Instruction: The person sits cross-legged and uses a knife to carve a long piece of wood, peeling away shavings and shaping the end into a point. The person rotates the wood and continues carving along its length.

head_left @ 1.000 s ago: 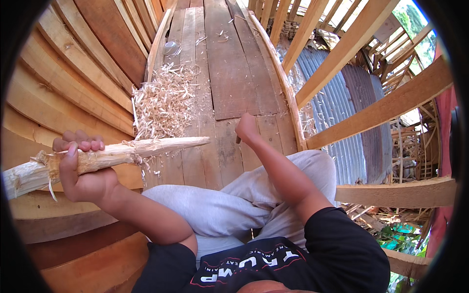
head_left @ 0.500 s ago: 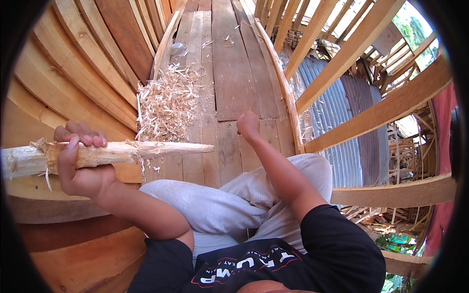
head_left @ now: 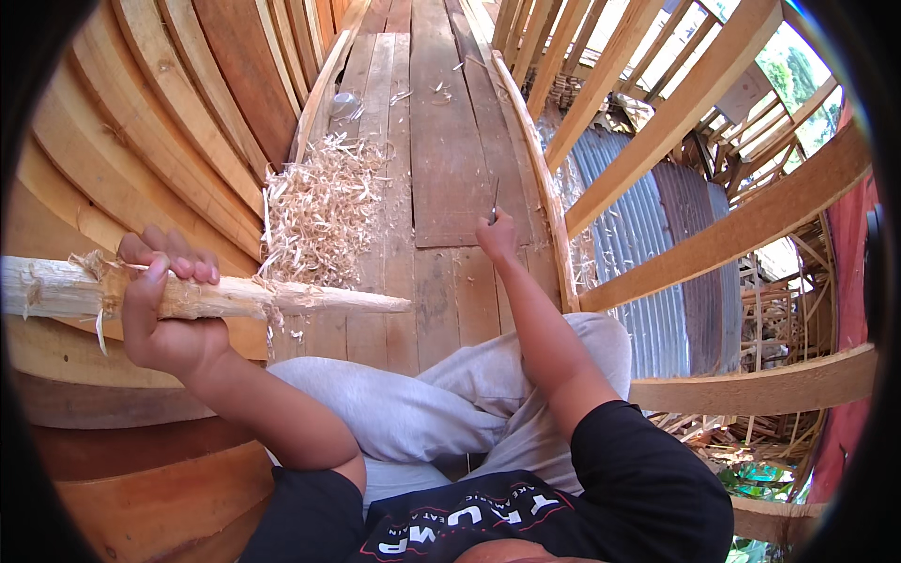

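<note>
On the left, my left hand (head_left: 178, 305) is wrapped round a pale wooden pole (head_left: 239, 298). The pole lies crosswise above my lap, tapering to a whittled point toward the middle; its thick end runs out at the left rim. Ragged bark and curled slivers cling to it near my fingers. Apart from the pole, my right hand (head_left: 497, 235) is closed round the handle of a knife (head_left: 496, 194), whose thin dark blade points away from me over the floorboards. The handle is mostly hidden by my fingers.
Wood shavings (head_left: 324, 211) are heaped on the plank floor (head_left: 455, 188) against the left slatted wall (head_left: 141, 122). Beyond them sits a small clear container (head_left: 344, 105). A slatted railing (head_left: 694, 103) borders the right, with corrugated metal sheets (head_left: 638, 244) outside it. My crossed legs (head_left: 394, 403) fill the near floor.
My right hand has shifted slightly to the right, and the knife blade now shows more plainly. The pole stays in my left hand, its thick end a little higher.
</note>
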A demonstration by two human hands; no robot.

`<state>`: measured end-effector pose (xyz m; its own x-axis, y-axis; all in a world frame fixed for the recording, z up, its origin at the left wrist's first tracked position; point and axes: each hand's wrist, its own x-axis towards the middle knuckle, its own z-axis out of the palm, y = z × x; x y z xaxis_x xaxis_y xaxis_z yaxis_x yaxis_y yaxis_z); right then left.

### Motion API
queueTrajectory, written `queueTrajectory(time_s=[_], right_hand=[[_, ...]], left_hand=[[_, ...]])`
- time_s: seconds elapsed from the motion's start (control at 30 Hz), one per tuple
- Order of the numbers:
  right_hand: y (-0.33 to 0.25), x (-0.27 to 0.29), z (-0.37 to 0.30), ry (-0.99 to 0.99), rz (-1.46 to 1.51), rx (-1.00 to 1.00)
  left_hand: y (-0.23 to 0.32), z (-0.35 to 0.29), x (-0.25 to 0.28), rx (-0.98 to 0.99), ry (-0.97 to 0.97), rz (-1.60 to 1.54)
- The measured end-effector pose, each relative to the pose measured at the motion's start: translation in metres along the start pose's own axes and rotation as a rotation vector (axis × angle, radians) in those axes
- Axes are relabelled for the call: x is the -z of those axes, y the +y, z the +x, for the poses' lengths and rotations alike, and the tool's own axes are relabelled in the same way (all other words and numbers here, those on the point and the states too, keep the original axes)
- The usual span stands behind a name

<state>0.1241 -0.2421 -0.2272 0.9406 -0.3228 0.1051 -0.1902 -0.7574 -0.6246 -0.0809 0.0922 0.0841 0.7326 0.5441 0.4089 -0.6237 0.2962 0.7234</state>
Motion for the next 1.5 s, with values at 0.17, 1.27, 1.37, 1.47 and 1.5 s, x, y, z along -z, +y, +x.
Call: queueTrajectory(time_s=[0.17,1.27,1.37,1.47,1.5], right_hand=[[0.053,0.004,0.041,-0.013,-0.132,0.092],[-0.007,0.008,-0.022,-0.076,-0.200,0.226],[-0.026,0.024,-0.035,-0.343,-0.169,0.228],[-0.028,0.010,-0.046,-0.479,-0.281,0.251],[-0.022,-0.001,-0.050,-0.492,-0.356,0.242]], left_hand=[[-0.014,0.002,-0.004,0.029,0.011,-0.014],[-0.006,0.011,0.018,0.053,-0.014,0.007],[-0.006,0.011,0.019,0.053,-0.010,0.010],[-0.006,0.011,0.018,0.046,0.006,0.004],[-0.006,0.011,0.017,0.048,0.001,-0.003]])
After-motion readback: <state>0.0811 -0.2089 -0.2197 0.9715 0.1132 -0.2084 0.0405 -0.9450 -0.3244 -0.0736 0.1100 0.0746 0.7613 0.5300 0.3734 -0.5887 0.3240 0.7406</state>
